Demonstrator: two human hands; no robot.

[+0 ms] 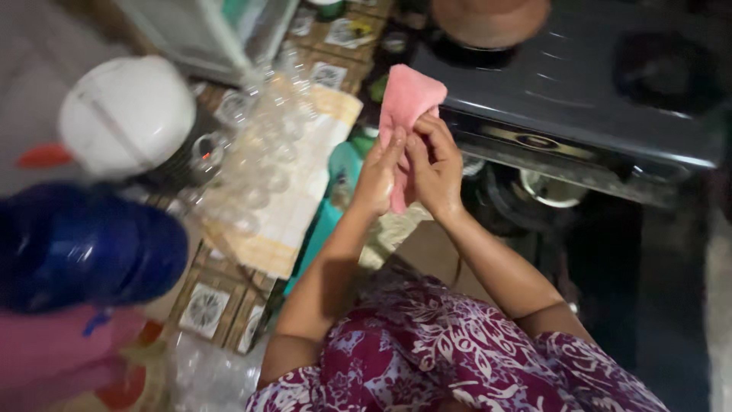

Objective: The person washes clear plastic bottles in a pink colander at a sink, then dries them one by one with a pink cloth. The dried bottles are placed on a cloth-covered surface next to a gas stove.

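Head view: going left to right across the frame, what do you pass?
Blue jug → white round lid → clear plastic bottles → left hand → pink cloth, held by both hands → right hand → dark stove.

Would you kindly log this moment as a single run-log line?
left hand: holds pink cloth | right hand: holds pink cloth | cloth: raised in front of dark stove | left of hands: clear bottles

A home kitchen: a dark gas stove (579,91) above a tiled floor (206,305).
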